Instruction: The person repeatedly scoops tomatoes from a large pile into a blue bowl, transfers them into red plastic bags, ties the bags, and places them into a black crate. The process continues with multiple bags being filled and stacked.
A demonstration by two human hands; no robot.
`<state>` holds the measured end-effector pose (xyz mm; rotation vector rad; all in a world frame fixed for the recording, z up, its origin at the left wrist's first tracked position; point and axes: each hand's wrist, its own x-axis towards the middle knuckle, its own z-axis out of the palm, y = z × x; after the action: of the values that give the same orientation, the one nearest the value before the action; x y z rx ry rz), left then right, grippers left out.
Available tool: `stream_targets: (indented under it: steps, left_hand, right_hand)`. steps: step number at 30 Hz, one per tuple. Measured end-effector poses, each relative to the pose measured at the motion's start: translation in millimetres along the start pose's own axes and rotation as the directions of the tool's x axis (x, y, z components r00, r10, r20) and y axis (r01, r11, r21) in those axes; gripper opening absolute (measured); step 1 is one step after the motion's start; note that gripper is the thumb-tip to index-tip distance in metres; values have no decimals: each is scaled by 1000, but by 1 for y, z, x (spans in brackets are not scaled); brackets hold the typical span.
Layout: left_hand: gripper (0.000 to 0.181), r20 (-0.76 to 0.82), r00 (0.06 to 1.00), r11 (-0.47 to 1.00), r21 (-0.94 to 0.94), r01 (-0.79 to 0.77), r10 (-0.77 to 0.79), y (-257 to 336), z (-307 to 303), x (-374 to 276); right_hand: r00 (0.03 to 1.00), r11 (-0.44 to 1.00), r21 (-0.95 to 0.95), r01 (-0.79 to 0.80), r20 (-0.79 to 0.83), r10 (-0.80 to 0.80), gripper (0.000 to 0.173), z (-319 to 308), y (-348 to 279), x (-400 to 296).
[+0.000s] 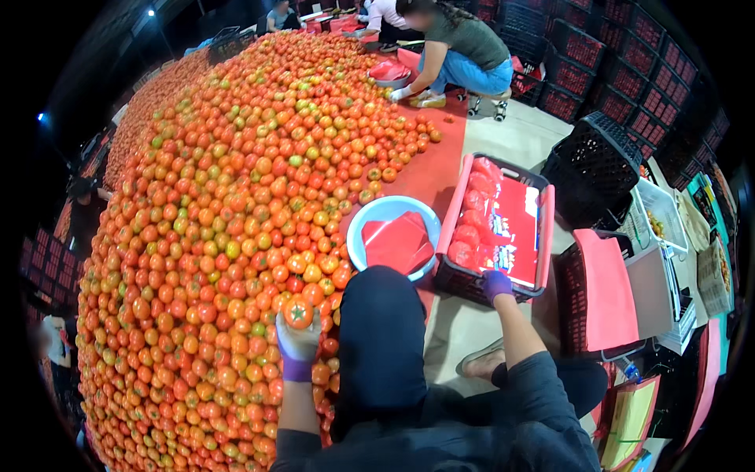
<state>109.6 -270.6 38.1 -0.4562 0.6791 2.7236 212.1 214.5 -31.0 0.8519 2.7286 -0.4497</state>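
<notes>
My left hand [298, 344], in a white and purple glove, holds a red-orange tomato [298, 314] with its green star-shaped calyx showing. Beneath it spreads a huge heap of tomatoes [194, 265], mostly red-orange with some yellow-green. My right hand [496, 285], in a purple glove, is at the near rim of a black plastic crate [460, 285]. Its fingertips are hidden, so I cannot tell whether they grip anything. Inside the crate, a row of red-wrapped rounded items [467, 236] runs along the left side, beside a printed red sheet [519, 236]. Pink padding covers both side rims.
A light-blue basin [433, 219] holding red sheets [396, 241] stands between heap and crate. Black crates [590, 165] and a pink-covered crate [604, 289] stand at right. Ahead, a person [460, 53] sits on a wheeled stool [489, 104]. Stacked crates [631, 76] line the back.
</notes>
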Motion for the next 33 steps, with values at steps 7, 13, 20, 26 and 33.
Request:
stream_targets:
  steps: [7, 13, 20, 26, 33]
  left_hand:
    - [57, 127, 991, 999, -22, 36, -33, -3, 9, -12]
    - [55, 82, 996, 1000, -10, 18, -17, -11, -3, -5]
    - [61, 73, 995, 993, 105, 62, -70, -36, -16, 30]
    - [63, -41, 956, 951, 96, 293, -291, -53, -8, 78]
    - [52, 43, 973, 646, 754, 117, -227, -151, 18, 207]
  right_hand:
    - [982, 999, -17, 39, -183, -42, 38, 15, 3, -7]
    - [965, 998, 0, 67, -253, -65, 44, 33, 20, -16]
    - [990, 1000, 17, 27, -139, -24, 46, 33, 5, -55]
    - [976, 993, 68, 94, -202, -79, 40, 27, 11, -64]
    - [959, 984, -1, 177, -223, -173, 24, 37, 21, -68]
